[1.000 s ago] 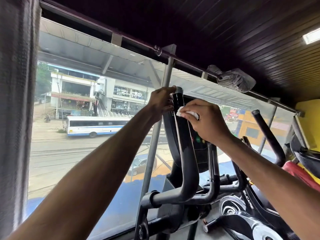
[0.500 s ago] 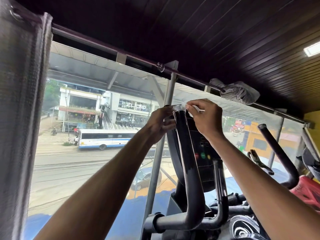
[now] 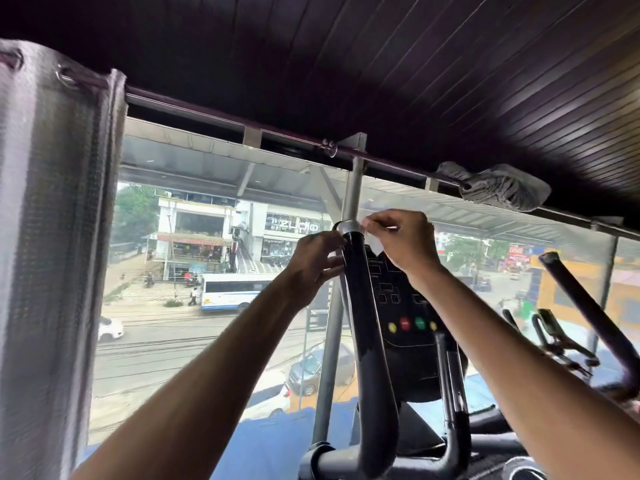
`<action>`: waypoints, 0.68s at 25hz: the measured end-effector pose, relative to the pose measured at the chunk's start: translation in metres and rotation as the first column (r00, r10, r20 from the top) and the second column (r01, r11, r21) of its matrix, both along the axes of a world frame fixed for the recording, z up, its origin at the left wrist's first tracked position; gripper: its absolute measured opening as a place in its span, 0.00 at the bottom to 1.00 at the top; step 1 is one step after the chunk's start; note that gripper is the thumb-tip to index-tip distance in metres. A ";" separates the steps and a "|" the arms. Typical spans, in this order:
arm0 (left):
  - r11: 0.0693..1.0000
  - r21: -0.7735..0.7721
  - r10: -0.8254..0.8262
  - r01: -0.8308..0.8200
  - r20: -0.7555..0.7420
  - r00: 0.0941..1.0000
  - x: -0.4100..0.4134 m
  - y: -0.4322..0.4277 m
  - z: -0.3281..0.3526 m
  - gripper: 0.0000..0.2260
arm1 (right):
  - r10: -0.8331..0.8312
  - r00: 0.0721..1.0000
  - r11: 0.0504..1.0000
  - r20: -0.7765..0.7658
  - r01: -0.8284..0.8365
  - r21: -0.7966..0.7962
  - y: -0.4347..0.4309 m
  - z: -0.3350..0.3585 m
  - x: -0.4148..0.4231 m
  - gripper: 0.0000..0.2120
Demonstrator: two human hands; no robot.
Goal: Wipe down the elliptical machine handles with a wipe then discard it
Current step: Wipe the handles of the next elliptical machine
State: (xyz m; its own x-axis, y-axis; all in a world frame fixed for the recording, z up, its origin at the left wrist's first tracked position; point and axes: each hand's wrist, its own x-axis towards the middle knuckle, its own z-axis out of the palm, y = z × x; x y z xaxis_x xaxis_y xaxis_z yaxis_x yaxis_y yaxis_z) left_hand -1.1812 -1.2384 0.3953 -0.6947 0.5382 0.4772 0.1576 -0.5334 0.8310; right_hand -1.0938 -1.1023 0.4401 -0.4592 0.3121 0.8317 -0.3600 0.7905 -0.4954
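Observation:
The elliptical's left handle (image 3: 363, 327) is a glossy black curved bar with a silver cap at its top, rising in the middle of the view. My left hand (image 3: 315, 261) grips the handle just below the cap from the left side. My right hand (image 3: 403, 242) pinches a small white wipe (image 3: 375, 242) against the cap and the top right side of the handle. Most of the wipe is hidden under my fingers. The right handle (image 3: 588, 317) slants up at the far right, untouched.
The black console (image 3: 405, 306) with coloured buttons sits behind the handle. A large window shows a street with a bus. A grey curtain (image 3: 52, 271) hangs at the left. A curtain rod with a bundled grey cloth (image 3: 502, 188) runs overhead. Another machine (image 3: 557, 337) stands to the right.
My right hand has slid the wipe up the handle from below the top to the silver cap. My left hand stays gripping near the top. The camera has tilted upward.

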 end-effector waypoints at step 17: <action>0.871 -0.119 0.459 -0.476 -0.145 0.876 0.042 0.004 0.014 0.16 | 0.456 0.861 0.848 -0.223 -0.497 -0.183 -0.006 -0.112 0.050 0.06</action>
State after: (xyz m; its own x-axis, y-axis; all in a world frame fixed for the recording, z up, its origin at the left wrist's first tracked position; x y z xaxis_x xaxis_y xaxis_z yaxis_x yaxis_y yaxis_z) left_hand -1.1393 -1.2342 0.4088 -0.8310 0.2324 0.5055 0.4518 -0.2482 0.8569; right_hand -1.0440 -1.1085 0.3279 -0.4626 0.2788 0.8416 -0.7554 0.3730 -0.5388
